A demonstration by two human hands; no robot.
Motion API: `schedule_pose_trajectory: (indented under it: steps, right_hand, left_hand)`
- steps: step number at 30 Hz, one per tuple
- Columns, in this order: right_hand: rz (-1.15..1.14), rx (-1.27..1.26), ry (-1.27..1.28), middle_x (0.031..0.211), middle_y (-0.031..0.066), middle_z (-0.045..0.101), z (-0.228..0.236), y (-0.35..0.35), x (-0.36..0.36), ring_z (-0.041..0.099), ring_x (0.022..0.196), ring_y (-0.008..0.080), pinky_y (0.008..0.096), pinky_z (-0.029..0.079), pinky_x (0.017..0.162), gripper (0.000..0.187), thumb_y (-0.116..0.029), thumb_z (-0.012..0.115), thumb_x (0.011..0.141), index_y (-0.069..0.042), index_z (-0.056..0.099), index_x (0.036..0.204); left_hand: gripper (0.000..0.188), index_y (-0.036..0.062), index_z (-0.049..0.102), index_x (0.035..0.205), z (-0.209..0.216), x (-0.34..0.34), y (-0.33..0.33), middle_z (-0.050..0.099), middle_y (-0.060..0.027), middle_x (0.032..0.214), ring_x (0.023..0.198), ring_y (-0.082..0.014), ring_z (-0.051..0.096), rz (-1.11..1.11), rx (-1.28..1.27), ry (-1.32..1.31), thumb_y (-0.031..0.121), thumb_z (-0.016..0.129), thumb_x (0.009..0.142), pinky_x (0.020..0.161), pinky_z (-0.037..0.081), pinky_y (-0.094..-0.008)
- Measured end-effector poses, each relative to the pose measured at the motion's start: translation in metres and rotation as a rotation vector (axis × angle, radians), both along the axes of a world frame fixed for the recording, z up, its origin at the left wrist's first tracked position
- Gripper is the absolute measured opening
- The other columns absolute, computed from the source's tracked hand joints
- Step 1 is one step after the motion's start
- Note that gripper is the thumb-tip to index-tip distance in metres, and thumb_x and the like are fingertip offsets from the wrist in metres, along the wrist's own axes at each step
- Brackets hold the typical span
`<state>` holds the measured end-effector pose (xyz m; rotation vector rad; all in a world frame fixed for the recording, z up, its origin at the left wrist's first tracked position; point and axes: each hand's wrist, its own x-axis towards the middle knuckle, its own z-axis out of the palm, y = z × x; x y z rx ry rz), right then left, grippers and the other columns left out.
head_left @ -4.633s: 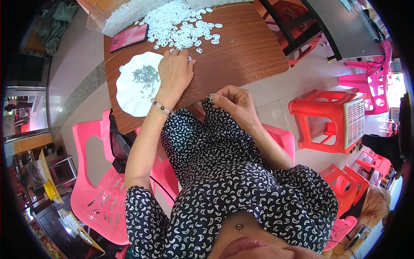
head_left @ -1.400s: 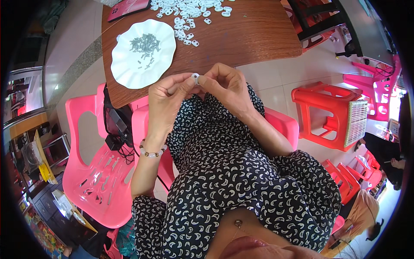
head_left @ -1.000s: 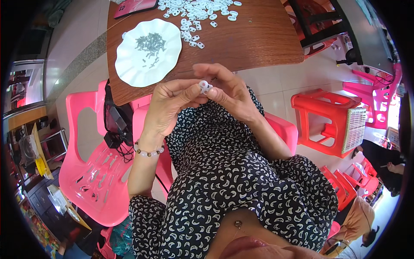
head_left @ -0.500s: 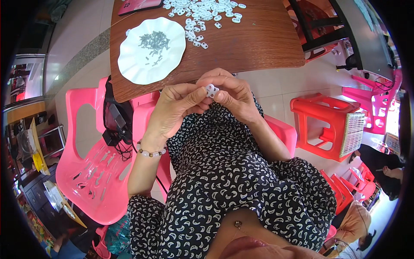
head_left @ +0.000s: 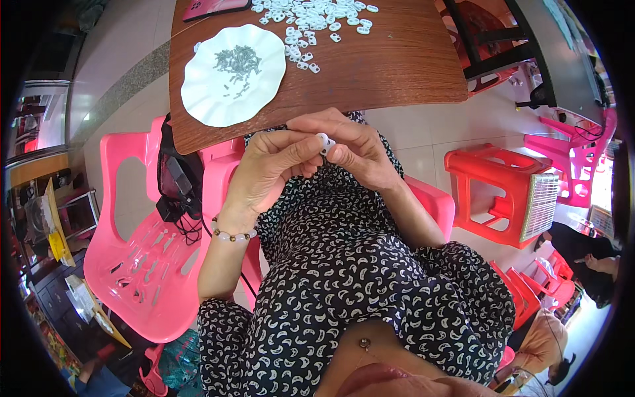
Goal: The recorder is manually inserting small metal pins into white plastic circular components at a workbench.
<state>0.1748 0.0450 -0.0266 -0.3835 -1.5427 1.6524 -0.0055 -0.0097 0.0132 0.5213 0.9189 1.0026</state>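
Small white plastic links (head_left: pixel 324 143) with round holes are pinched between my two hands, just off the table's near edge. My left hand (head_left: pixel 270 165), with a beaded bracelet at the wrist, grips them between thumb and fingers. From the other side my right hand (head_left: pixel 362 147) closes thumb and fingers on them. The fingers hide part of the pieces, so how they fit together is unclear. On the table (head_left: pixel 383 73) ahead lies a scalloped white plate (head_left: pixel 198 99) with a heap of small grey pins (head_left: pixel 238 61). Many similar white links (head_left: pixel 307 16) are scattered beyond it.
A pink flat case (head_left: pixel 215 6) lies at the table's far left corner. Pink plastic chairs (head_left: pixel 142 264) stand at my left, one with a black bag (head_left: pixel 180 175) and cables. At the right is a red plastic stool (head_left: pixel 489 195). Other people (head_left: pixel 585 258) are at the far right.
The pieces in my fingers have turned and sunk slightly, showing less of their holes. My right fingers have shifted a little left over my left hand. Plate and loose links stay put.
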Motion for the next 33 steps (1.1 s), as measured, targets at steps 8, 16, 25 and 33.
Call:
schedule_pose_trajectory:
  steps: [8,16,25,33]
  right_hand:
    - [0.018,-0.124,0.089,0.121,0.0172,0.063,0.005,-0.011,-0.002,0.056,0.110,0.0236,0.0358,0.049,0.088,0.046,-0.039,0.056,0.095,0.001,0.066,0.114]
    - [0.055,-0.195,0.163,0.117,0.0193,0.062,0.001,-0.016,-0.005,0.058,0.103,0.0220,0.0348,0.052,0.082,0.041,-0.034,0.057,0.096,0.003,0.066,0.112]
    - [0.071,-0.186,0.222,0.109,0.0134,0.061,0.004,-0.018,-0.005,0.063,0.081,0.0149,0.0272,0.055,0.078,0.034,-0.021,0.059,0.095,0.006,0.063,0.116]
    - [-0.110,-0.066,0.128,0.093,0.0107,0.069,-0.001,-0.022,-0.010,0.061,0.080,0.0129,0.0268,0.051,0.071,0.038,-0.031,0.057,0.096,0.003,0.067,0.109]
  left_hand:
    - [0.018,-0.0002,0.072,0.098,0.013,0.008,-0.004,0.069,-0.0056,0.081,0.069,-0.0087,0.062,0.046,0.000,0.016,0.014,0.071,0.087,0.064,0.051,-0.0205]
    - [0.016,0.0008,0.072,0.096,0.010,0.005,-0.008,0.070,-0.0068,0.081,0.068,-0.0088,0.062,0.022,-0.011,-0.011,0.014,0.071,0.086,0.063,0.051,-0.0202]
    - [0.020,0.0021,0.072,0.103,0.016,0.009,-0.012,0.071,-0.0071,0.084,0.072,-0.0104,0.064,0.051,-0.010,-0.043,0.014,0.070,0.086,0.064,0.052,-0.0214]
    - [0.020,0.0029,0.072,0.103,0.008,0.007,-0.013,0.071,-0.0069,0.085,0.072,-0.0104,0.064,0.043,-0.057,-0.057,0.014,0.071,0.086,0.064,0.051,-0.0217]
